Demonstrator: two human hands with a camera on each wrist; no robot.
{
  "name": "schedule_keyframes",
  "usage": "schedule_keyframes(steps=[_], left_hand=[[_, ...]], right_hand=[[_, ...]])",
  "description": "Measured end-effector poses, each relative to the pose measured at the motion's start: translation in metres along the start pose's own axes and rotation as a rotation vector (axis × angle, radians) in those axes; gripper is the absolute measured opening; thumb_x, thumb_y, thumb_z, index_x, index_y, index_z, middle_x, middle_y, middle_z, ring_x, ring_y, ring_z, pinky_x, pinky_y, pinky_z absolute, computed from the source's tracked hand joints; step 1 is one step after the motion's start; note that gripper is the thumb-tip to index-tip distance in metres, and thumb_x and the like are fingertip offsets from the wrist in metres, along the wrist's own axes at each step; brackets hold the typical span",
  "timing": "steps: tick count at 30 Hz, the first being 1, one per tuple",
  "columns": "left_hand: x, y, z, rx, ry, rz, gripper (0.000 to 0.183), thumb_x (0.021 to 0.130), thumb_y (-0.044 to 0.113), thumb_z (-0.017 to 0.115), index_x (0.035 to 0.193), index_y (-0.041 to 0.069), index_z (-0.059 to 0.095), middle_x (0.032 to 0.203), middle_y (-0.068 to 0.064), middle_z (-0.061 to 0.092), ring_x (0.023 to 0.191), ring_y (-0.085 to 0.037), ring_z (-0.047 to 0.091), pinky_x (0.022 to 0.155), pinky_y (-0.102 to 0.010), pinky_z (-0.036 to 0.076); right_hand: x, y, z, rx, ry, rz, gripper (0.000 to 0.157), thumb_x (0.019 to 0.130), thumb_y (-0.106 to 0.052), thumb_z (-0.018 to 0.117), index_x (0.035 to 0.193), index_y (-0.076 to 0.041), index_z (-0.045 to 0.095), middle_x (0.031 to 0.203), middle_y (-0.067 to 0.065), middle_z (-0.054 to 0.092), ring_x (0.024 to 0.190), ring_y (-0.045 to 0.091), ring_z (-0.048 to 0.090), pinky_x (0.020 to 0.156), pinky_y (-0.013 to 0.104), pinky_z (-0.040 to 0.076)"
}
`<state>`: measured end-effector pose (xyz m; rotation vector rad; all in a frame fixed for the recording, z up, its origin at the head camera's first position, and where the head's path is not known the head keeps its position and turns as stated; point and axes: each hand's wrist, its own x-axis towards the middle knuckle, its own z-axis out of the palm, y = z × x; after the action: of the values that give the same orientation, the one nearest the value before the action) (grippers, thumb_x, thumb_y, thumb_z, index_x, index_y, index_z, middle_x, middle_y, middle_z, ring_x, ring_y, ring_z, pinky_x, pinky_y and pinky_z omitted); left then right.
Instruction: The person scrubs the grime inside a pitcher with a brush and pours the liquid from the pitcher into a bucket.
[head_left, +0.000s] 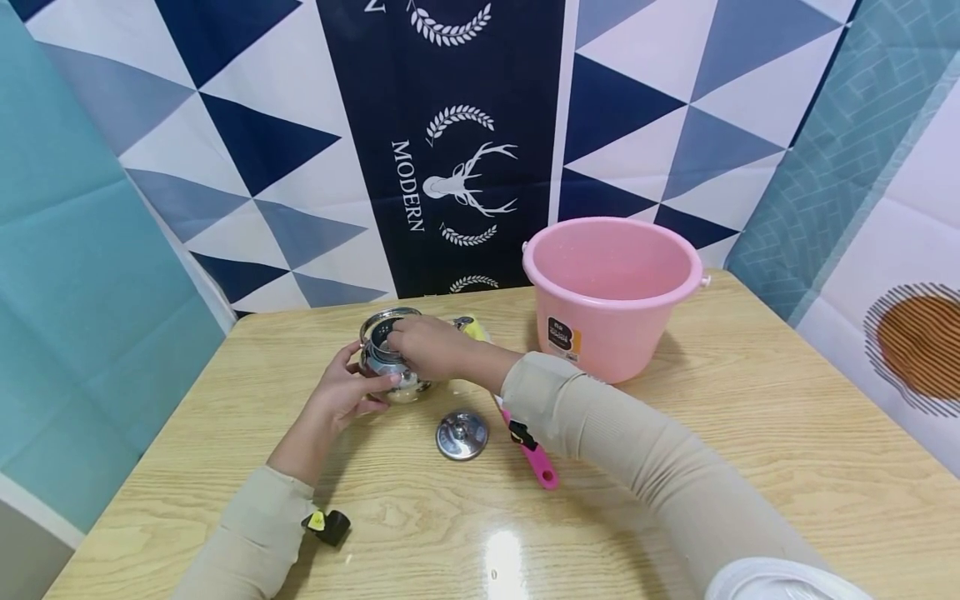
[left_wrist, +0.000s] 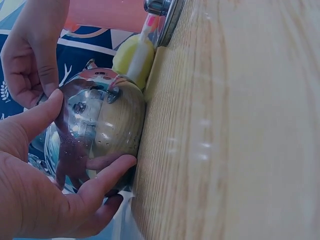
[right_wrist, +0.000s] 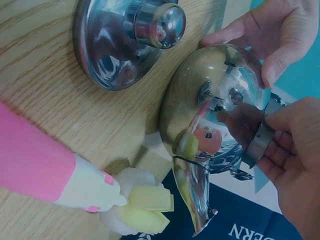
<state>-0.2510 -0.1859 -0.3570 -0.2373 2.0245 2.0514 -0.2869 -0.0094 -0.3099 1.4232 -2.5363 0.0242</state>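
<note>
A shiny steel teapot stands on the wooden table, its spout pointing right. Around the left side of its round body my left hand holds on, thumb toward the front. At the teapot's open mouth, my right hand pinches the rim of a metal strainer, thumb on one side and fingers on the other. How deep the strainer sits in the pot is hidden. The teapot's steel lid lies knob up on the table. Beside it is a sponge brush with a pink handle and a yellow-and-white head.
A large pink bucket stands at the back right of the table. Patterned cloth hangs behind the table's far edge. The right forearm passes over part of the brush.
</note>
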Motion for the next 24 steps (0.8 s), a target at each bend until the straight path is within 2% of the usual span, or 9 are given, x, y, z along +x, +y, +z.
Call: schedule_keyframes(steps=[5, 9, 17, 24], left_hand=[[0.0, 0.001, -0.001, -0.003, 0.002, 0.0, 0.098, 0.086, 0.0, 0.072, 0.157, 0.021, 0.008, 0.151, -0.022, 0.016, 0.116, -0.035, 0.048, 0.08, -0.043, 0.059], [-0.001, 0.0, -0.001, -0.004, -0.002, 0.006, 0.097, 0.087, -0.001, 0.071, 0.157, 0.021, 0.009, 0.151, -0.023, 0.016, 0.116, -0.035, 0.049, 0.08, -0.043, 0.059], [0.0, -0.002, -0.002, -0.004, -0.003, 0.009, 0.098, 0.087, 0.0, 0.072, 0.157, 0.021, 0.007, 0.153, -0.023, 0.014, 0.12, -0.037, 0.047, 0.08, -0.044, 0.059], [0.001, -0.003, -0.001, -0.009, 0.002, 0.015, 0.098, 0.086, -0.001, 0.072, 0.157, 0.021, 0.009, 0.151, -0.022, 0.016, 0.111, -0.033, 0.051, 0.079, -0.043, 0.06]], right_hand=[[0.0, 0.001, -0.002, -0.036, 0.019, -0.025, 0.016, 0.086, -0.003, 0.068, 0.102, -0.007, 0.067, 0.095, 0.005, 0.061, 0.092, 0.019, 0.058, 0.085, 0.034, 0.051], [-0.002, 0.001, -0.005, -0.057, 0.059, -0.052, 0.017, 0.089, -0.006, 0.067, 0.106, -0.006, 0.067, 0.098, 0.005, 0.063, 0.093, 0.019, 0.058, 0.086, 0.032, 0.051], [-0.012, -0.001, -0.016, -0.002, 0.127, -0.049, 0.012, 0.091, -0.002, 0.061, 0.101, -0.005, 0.066, 0.096, 0.005, 0.062, 0.089, 0.02, 0.057, 0.083, 0.031, 0.051], [-0.025, -0.004, -0.02, -0.018, 0.173, -0.092, 0.015, 0.088, 0.002, 0.058, 0.098, -0.006, 0.066, 0.09, 0.004, 0.059, 0.084, 0.02, 0.055, 0.077, 0.033, 0.05]])
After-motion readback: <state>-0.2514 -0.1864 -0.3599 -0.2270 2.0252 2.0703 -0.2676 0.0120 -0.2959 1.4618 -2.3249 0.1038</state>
